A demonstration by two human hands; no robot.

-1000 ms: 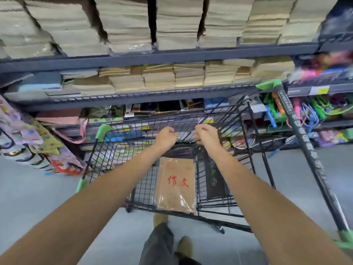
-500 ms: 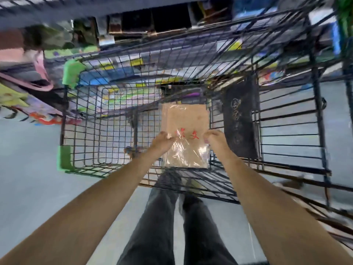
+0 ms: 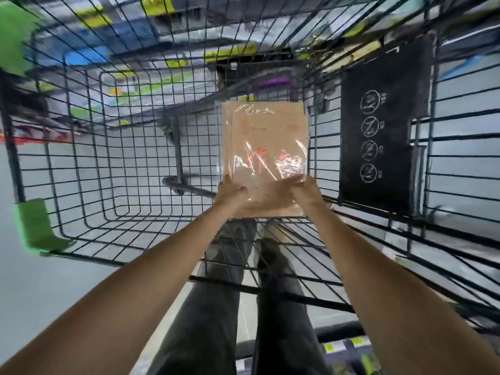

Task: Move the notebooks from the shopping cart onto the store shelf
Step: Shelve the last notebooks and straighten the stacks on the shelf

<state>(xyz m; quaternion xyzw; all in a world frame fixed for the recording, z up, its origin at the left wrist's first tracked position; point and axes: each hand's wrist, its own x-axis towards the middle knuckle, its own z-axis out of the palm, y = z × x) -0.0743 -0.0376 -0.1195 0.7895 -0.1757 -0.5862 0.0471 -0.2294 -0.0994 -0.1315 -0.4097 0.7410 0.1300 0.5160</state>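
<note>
Both bare arms reach down into the black wire shopping cart (image 3: 113, 169), meeting at the centre of the frame. The left hand (image 3: 230, 189) and the right hand (image 3: 307, 189) each pinch a near corner of the brown paper notebooks wrapped in clear plastic (image 3: 266, 142), thumbs on top and the other fingers hidden beneath. The pack, with red characters on its cover, sits inside the basket, right of centre; whether it rests on the wire floor I cannot tell. A black warning placard with white circular symbols (image 3: 378, 136) hangs on the cart's wall at the right. Dark trousers (image 3: 216, 315) show below through the mesh.
</note>
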